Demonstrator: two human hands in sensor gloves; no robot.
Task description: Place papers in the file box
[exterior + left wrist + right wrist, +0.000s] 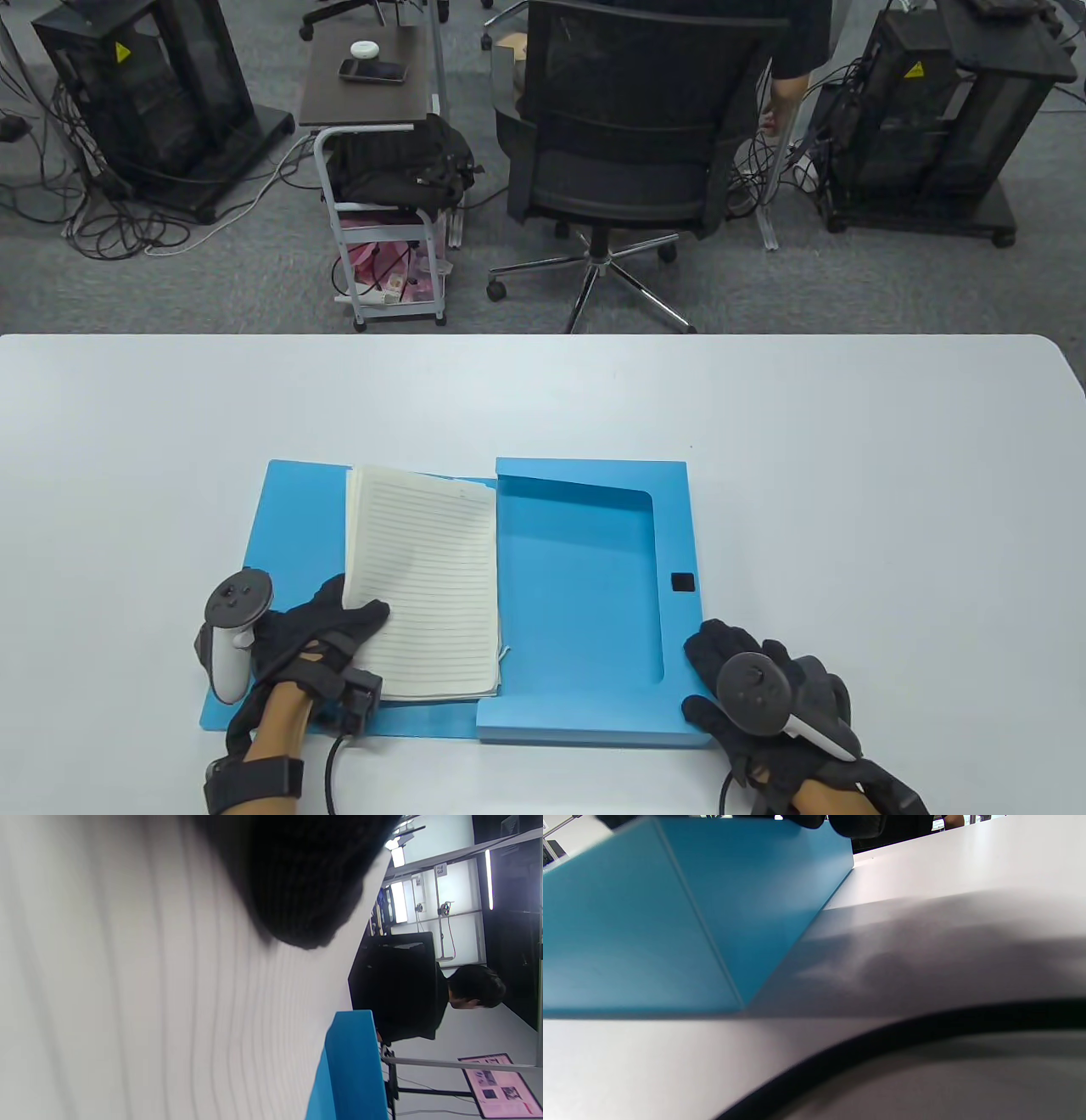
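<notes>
A stack of lined papers [424, 581] lies flat on the open blue file box [585, 594], on its left half, with the right edge of the sheets running along the raised wall where the deeper right half begins. The box lies spread open near the front edge of the white table [848, 475]: a thin flat panel on the left under the papers, and on the right the thicker part with a rounded window cut in its top face and a small black square catch near its right edge. The left hand [327, 641] rests on the near left corner of the papers, its thumb lying on top of the sheets and the other fingers at the sheets' left edge; in the left wrist view a dark gloved finger [297, 887] presses down on the lined page. The right hand [764, 688] sits at the near right corner of the box, fingers spread and touching its corner; whether it actually grips the wall I cannot tell. Beyond the table stand a black office chair [632, 144], a small rolling cart [386, 212] holding a dark bag, and two black equipment racks with cables on the grey carpet.
</notes>
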